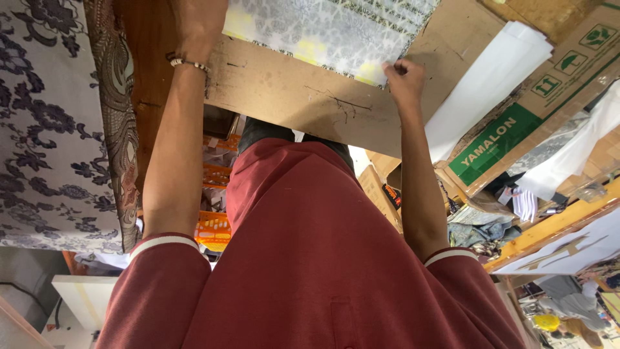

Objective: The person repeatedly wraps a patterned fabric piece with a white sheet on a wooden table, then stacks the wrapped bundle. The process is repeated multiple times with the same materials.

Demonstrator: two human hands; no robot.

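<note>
Grey patterned fabric (329, 32) lies at the far edge of the brown cardboard sheet (290, 97), and I see my right hand (405, 79) with fingers pinched together on its near hem. My left hand (197, 26) (beaded bracelet at the wrist) rests on wood at far left; its fingers run out of view, so I cannot tell their state.

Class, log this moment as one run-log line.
left hand: top edge of view, grip unclear | right hand: pinching patterned sheet edge | under it: cardboard | clothing: red shirt
</note>
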